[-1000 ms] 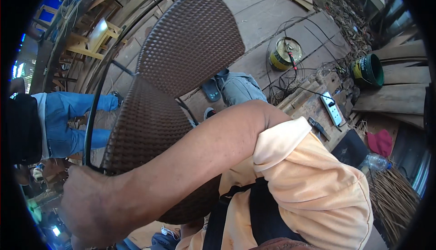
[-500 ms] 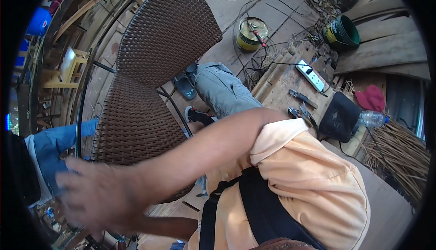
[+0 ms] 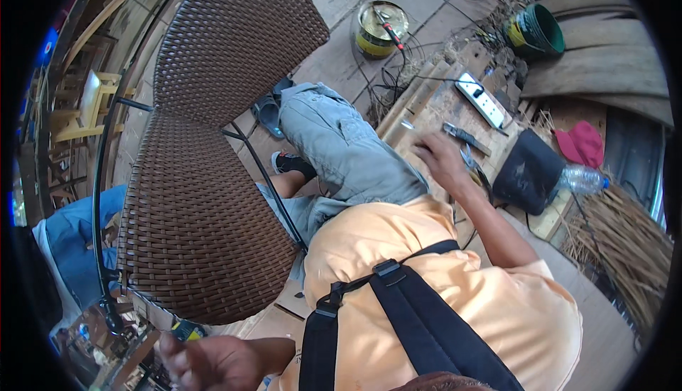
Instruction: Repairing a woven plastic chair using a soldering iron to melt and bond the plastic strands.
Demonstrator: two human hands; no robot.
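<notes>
A brown woven wicker chair (image 3: 206, 199) on a black metal frame lies tilted in front of my legs, its back toward the far side. Below its near edge is my left hand (image 3: 217, 362), loosely curled with the fingers parted and nothing visible in it. Over the edge of a low wooden board (image 3: 430, 103) hovers my right hand (image 3: 444, 160), its fingers slightly bent and apart, seemingly holding nothing. Close to it on the board lie a dark-handled tool (image 3: 465, 137) and pliers (image 3: 469, 158), partly hidden by the hand. A small shiny piece (image 3: 407, 124) rests near the board's left edge.
A white power strip (image 3: 479, 100), a dark cap (image 3: 527, 172), a red cap (image 3: 579, 144) and a plastic bottle (image 3: 582, 179) are at the right. Beyond stand a lidded tin (image 3: 376, 44) bearing a red-handled tool and a green bucket (image 3: 536, 32). Someone in jeans (image 3: 82, 231) is at the left.
My right arm has swung from the chair's near left side across to the board at the right. The left hand stays low by the chair, now uncovered. The view has shifted slightly.
</notes>
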